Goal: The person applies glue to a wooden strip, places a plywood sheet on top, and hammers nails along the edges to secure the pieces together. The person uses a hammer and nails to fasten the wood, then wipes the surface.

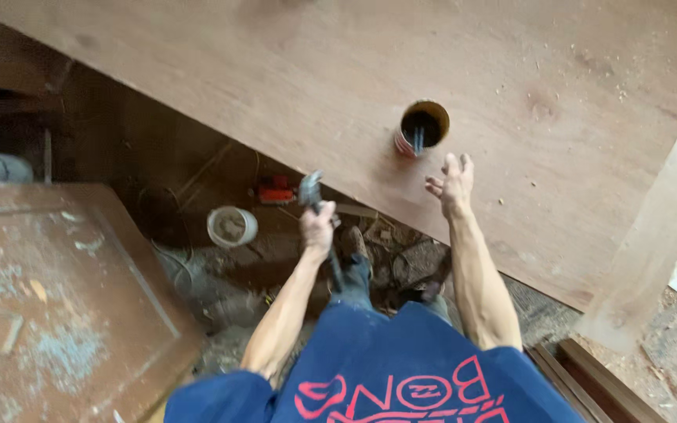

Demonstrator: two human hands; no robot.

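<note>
While the left hand [317, 227] is clenched round the handle of a hammer [313, 196], its grey head raised just off the near edge of the plywood sheet [338, 86], the right hand [450, 185] hangs open and empty over that sheet, fingers spread, just short of the can [421, 128]. That can stands upright on the plywood, beyond the right fingertips, with dark thin things inside that are too blurred to tell.

Judging from this, the open hand is close enough to the can to knock it over and spill it across the board. The hammer head is also near the sheet's edge, so a loose swing could mar the wood or glance off toward the feet [354, 270] below.

Reddish and dusty, the plywood lies at a slant across the view, scattered with chips. Below its near edge lie rubble and dirt floor, a small pale bucket [232, 226] and a red object [276, 189]. Left of the sheet sits a worn brown panel [56, 298] with flaking blue paint; to its right a pale timber beam [660, 227] crosses it.
</note>
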